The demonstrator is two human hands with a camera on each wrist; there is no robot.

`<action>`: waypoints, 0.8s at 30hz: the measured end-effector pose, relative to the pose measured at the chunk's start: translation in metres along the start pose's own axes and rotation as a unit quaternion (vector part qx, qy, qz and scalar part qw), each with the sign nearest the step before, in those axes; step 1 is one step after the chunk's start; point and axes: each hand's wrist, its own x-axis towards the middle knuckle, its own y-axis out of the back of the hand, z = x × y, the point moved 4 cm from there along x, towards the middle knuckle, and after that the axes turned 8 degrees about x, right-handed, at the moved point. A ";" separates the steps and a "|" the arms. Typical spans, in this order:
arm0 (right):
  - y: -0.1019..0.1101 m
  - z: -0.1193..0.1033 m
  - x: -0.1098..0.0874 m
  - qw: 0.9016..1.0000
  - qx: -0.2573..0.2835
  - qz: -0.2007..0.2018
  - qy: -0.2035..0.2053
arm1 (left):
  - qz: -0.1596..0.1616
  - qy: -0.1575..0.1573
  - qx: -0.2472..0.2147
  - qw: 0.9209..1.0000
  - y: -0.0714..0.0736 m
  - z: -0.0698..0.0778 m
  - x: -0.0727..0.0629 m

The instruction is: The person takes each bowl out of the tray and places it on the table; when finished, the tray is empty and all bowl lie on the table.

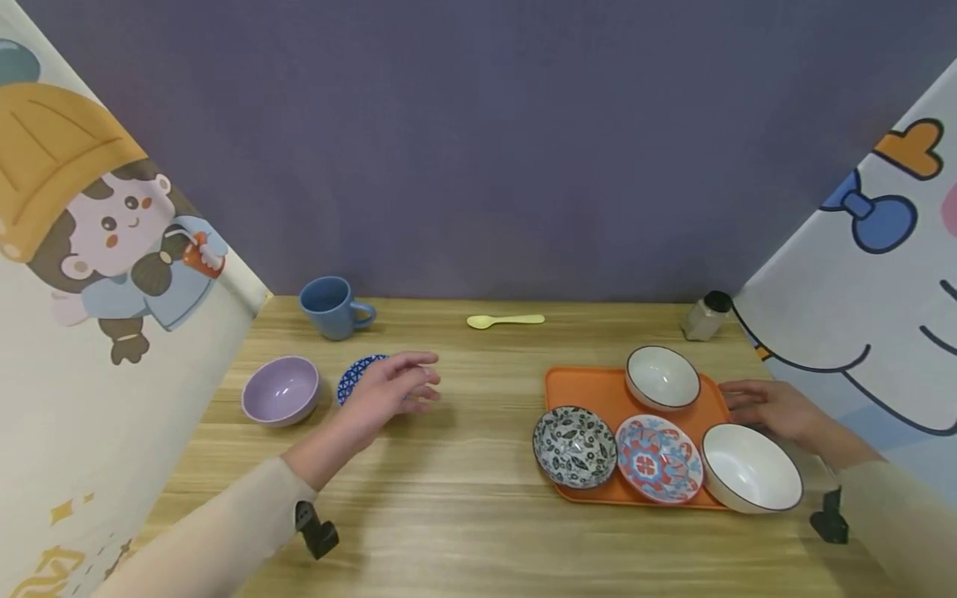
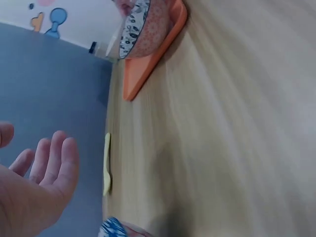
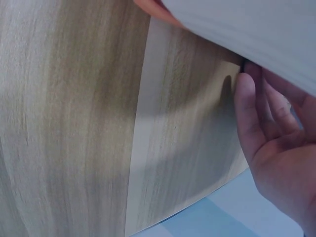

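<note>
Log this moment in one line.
Left hand: empty, near blue-patterned dish | Right hand: at orange tray, grip unclear | Yellow spoon: untouched

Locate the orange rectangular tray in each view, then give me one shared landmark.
Head: orange rectangular tray, right of centre, lower half.
Left wrist: tray, at the top, near centre.
Right wrist: only a sliver of tray, top edge, near centre.
Shared landmark: light-brown wood-grain tabletop.

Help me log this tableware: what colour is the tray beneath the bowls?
The tray is orange; it shows best in the head view.
</note>
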 end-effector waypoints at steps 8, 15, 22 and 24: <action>0.001 -0.001 0.000 1.000 0.005 0.005 -0.001 | -0.105 0.004 0.078 0.991 -0.040 0.027 0.058; -0.001 -0.001 0.003 1.000 -0.012 0.009 0.002 | -0.171 0.001 0.118 0.978 -0.077 0.030 0.097; -0.002 -0.003 0.000 1.000 -0.014 0.007 0.000 | -0.192 -0.006 0.125 0.973 -0.120 0.030 0.125; -0.002 -0.002 -0.002 1.000 -0.020 0.011 -0.001 | -0.197 -0.008 0.122 0.973 -0.134 0.030 0.131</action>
